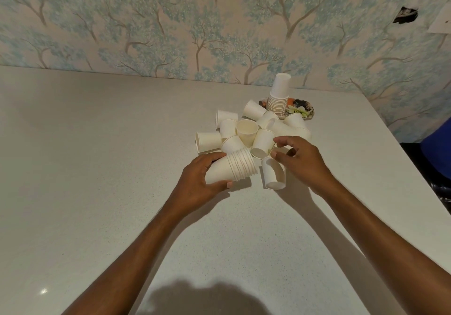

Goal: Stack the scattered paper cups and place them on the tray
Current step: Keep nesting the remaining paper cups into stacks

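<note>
The two forearms enter from the near edge of the pale table (97,168) and converge on the work area, where a dark shadow lies on the surface between them.

**Left hand.** The left hand (202,180) grips a nested stack (234,168) of paper cups, with the thumb under the body and the fingers wrapped over it. The stack lies on its side, just above the table, with its open rims pointing right. This orientation probably presents the mouth to the other hand, so that each new cup can be pushed in without regripping.

**Right hand.** The right hand (300,158) hovers over the pile with its fingers loosely curled and apart, holding nothing. It is poised between a single cup (273,174) lying on its side just below the thumb and a tilted cup (262,143) at the fingertips. Whether a fingertip touches either cup cannot be determined.

**Remaining work.** The scattered cups (229,129) lie in a loose heap just beyond both hands, some on their sides and one upright. Past the heap, near the wallpapered wall (170,21), the patterned tray (305,109) already carries one inverted stack (278,95) standing upright.

**Assessment.** The task appears to be roughly half done. The held stack must take in the loose cups and then travel to the tray.
</note>
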